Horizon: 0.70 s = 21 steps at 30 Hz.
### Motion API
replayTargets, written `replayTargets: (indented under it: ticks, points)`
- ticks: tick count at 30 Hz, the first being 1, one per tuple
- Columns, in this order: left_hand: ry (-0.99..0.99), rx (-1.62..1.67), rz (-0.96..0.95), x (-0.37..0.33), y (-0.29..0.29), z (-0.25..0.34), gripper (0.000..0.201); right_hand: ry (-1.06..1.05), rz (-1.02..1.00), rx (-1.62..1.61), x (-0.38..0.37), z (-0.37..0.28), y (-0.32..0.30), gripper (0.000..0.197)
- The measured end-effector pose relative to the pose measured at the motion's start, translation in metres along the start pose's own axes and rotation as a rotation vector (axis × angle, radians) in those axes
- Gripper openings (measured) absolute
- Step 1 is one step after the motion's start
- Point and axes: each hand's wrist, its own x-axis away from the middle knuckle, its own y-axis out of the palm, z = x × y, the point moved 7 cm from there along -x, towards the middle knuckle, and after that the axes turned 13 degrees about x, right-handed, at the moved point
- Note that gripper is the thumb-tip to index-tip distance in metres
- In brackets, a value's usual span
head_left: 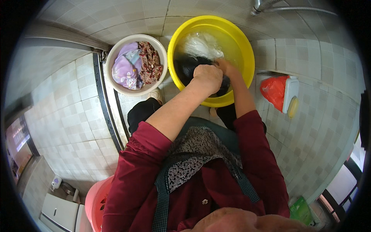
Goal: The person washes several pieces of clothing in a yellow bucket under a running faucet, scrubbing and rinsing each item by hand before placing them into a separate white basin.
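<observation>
Over the tiled floor (69, 116), item by item:

- Yellow basin (239, 42): on the floor ahead of your knees, filled with water. It holds a dark garment (187, 65) and a white cloth (199, 45) toward the far side.
- Your left hand (208, 77): fisted, grip pressed together on the dark garment at the near wall of the basin.
- Your right hand (224, 65): just beside the left, fingers in the same dark garment; how tightly its grip is pressed together I cannot tell, as the left hand covers part of it.
- White basin (116, 83): just left of the yellow one, holding a lilac garment (125, 67) and a floral cloth (150, 62).
- Orange bag (274, 91): to the right, against a white box.

Step in hand, by my judgement: scrubbing the dark garment in the water. The next move calls for both fists to keep their hold while the cloth is rubbed against itself, low enough not to slop water over the rim.
</observation>
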Motion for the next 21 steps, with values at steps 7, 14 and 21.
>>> replayTargets:
  ticks: [7, 14, 21]
  points:
    - [0.005, -0.021, -0.054, -0.004, 0.014, 0.006, 0.033, -0.064, -0.029, -0.250, 0.061, 0.019, 0.006, 0.029]
    - [0.010, -0.019, -0.025, -0.006, 0.011, 0.006, 0.032, -0.054, 0.428, -0.142, 0.038, -0.032, -0.071, 0.032]
    - [-0.032, 0.038, 0.017, -0.013, 0.008, -0.006, 0.032, 0.046, 0.301, -0.289, -0.030, -0.041, -0.012, 0.034]
